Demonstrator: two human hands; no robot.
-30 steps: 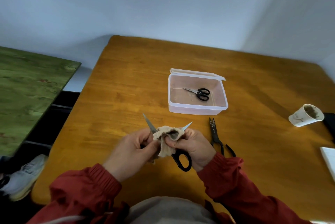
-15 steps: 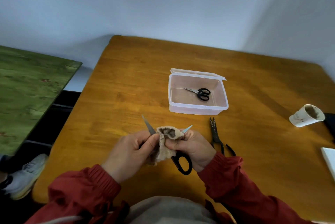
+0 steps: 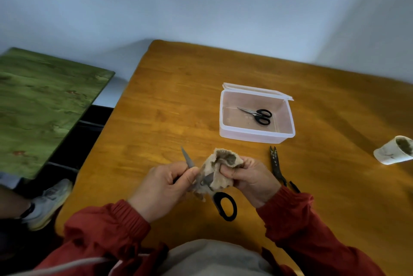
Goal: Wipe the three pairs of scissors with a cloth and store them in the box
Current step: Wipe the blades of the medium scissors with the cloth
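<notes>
Meanwhile, on the wooden table (image 3: 169,101), the clear plastic box (image 3: 257,135) stood open beyond your hands. Your left hand (image 3: 163,186) gripped the large black-handled scissors (image 3: 226,207) near the pivot, one blade jutting clear; your right hand (image 3: 253,180) clutched the beige cloth (image 3: 220,170) around the other blade. A dark third pair (image 3: 276,166) lay just right of that hand, a small black-handled pair (image 3: 257,115) inside the box.

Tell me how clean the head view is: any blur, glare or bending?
Head view: wide-angle bending bows the edges of the table; the left hand, right hand and cloth look slightly soft, as does the blade of the held scissors; the small scissors in the box read clearly; light is soft, with no harsh glare.
</notes>
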